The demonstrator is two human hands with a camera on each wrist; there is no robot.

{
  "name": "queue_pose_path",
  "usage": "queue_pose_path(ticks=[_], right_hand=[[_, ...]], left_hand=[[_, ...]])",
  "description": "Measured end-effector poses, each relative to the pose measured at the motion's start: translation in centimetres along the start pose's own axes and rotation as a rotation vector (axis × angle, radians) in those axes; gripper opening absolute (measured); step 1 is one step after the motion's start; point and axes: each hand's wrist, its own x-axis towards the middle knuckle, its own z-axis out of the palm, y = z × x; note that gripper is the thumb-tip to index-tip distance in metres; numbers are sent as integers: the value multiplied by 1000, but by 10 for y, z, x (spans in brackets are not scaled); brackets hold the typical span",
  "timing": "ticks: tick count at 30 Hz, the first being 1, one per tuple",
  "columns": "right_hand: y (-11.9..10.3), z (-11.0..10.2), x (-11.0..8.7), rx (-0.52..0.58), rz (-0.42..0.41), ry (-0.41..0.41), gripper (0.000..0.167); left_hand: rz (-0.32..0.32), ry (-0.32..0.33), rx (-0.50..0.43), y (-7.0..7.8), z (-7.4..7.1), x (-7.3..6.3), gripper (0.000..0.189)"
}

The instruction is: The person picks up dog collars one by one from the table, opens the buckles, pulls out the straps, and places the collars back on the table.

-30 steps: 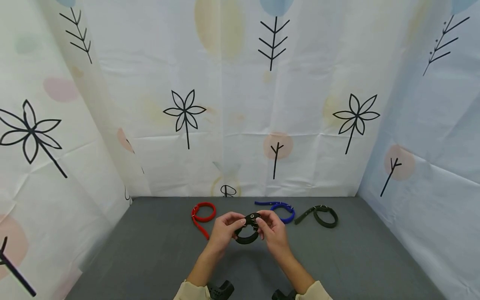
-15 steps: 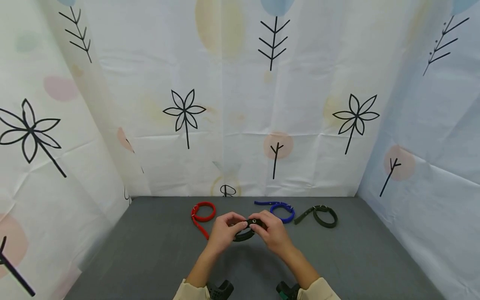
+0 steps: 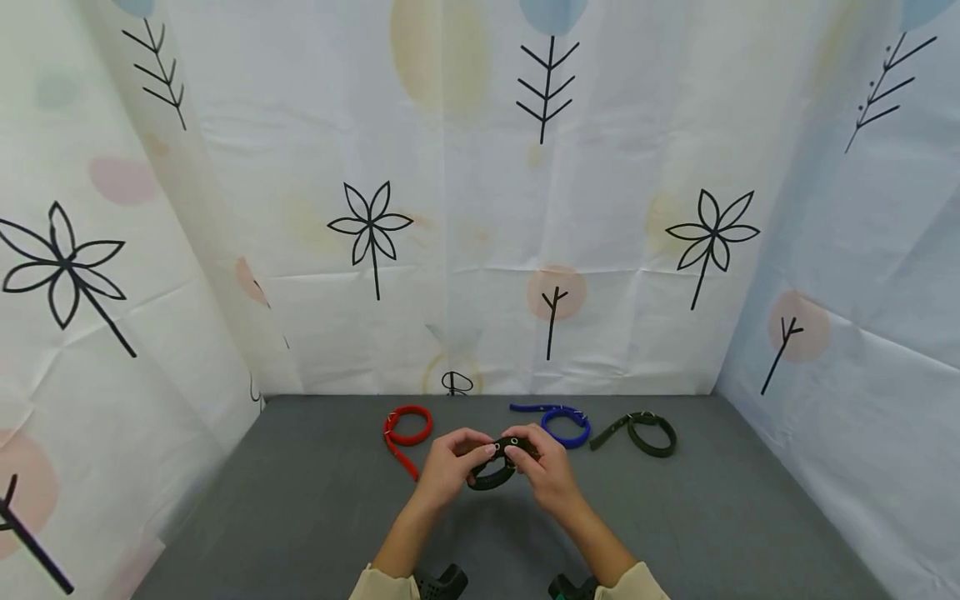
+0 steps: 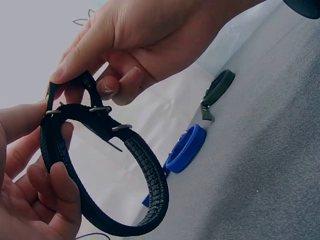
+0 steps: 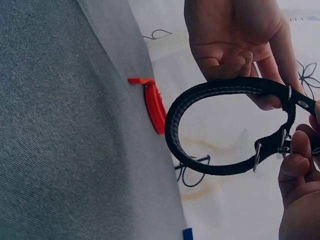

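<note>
A black dog collar (image 4: 159,185), looped into a ring, is held up between both hands above the table. My left hand (image 3: 447,467) grips the collar's left side in the head view, its thumb near a metal keeper. With thumb and fingers my right hand (image 3: 551,473) pinches the strap's folded part close to the buckle (image 4: 100,109). A metal D-ring (image 5: 257,157) sits beside the buckle. Eyelets show on the strap between the two thumbs. In the left wrist view the strap rises in a small loop under the right fingertips, and the buckle prong points free.
On the grey table (image 3: 300,517) lie a red collar (image 3: 411,440) at back left, a blue collar (image 3: 573,443) behind my right hand, and a dark green collar (image 3: 654,452) farther right. Patterned fabric walls (image 3: 480,333) stand at the back and both sides.
My right hand has shifted a little and turned the strap it pinches. Two eyelets now show between the thumbs where one showed before. The left hand keeps its grip, and the other collars have not moved.
</note>
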Motion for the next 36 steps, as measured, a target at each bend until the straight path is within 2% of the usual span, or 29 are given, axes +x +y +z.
queue_pose_path(ticks=[5,8,13,16,20,27,36], right_hand=[[12,2,-3,147,150,67,12],[24,4,-5,217,221,98,12],[29,6,-5,279,209,145,15],[29,8,-3,310,213,190,16],[27,9,-2,363,235,244,17],[25,12,-2,453,271,327,25],[26,14,0,535,314,427,28]], left_hand=[[-36,6,-49,-4,-1,1,21],[-51,3,-77,2,-1,-3,21],[-50,3,-87,22,0,-12,20],[-40,5,-89,24,1,-13,20],[-24,1,-107,21,2,-11,20],[-16,1,-158,-11,2,0,24],[-12,17,-195,-12,6,-1,26]])
